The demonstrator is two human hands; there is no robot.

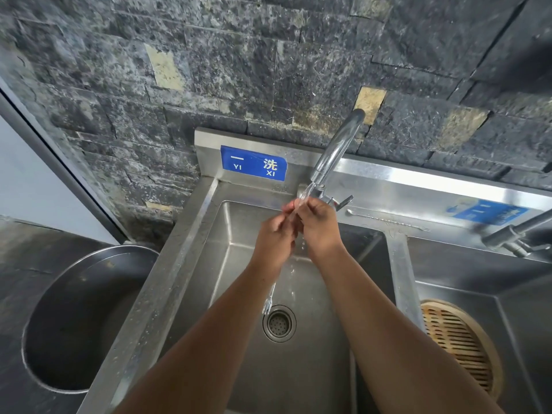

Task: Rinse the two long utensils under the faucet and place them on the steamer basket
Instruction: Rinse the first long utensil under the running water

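Both my hands meet under the running faucet above the left sink basin. My left hand and my right hand close around a thin metal long utensil. Its forked end hangs down below my left wrist, just above the drain, and its upper part is hidden in my fingers. Water runs over my fingers and drips into the basin. A second long utensil lies flat on the sink's back ledge, right of the faucet. The round bamboo steamer basket sits in the right basin.
A steel divider separates the two basins. A second faucet reaches in from the right edge. A large round steel tub is set into the dark counter on the left. A dark stone wall stands behind the sink.
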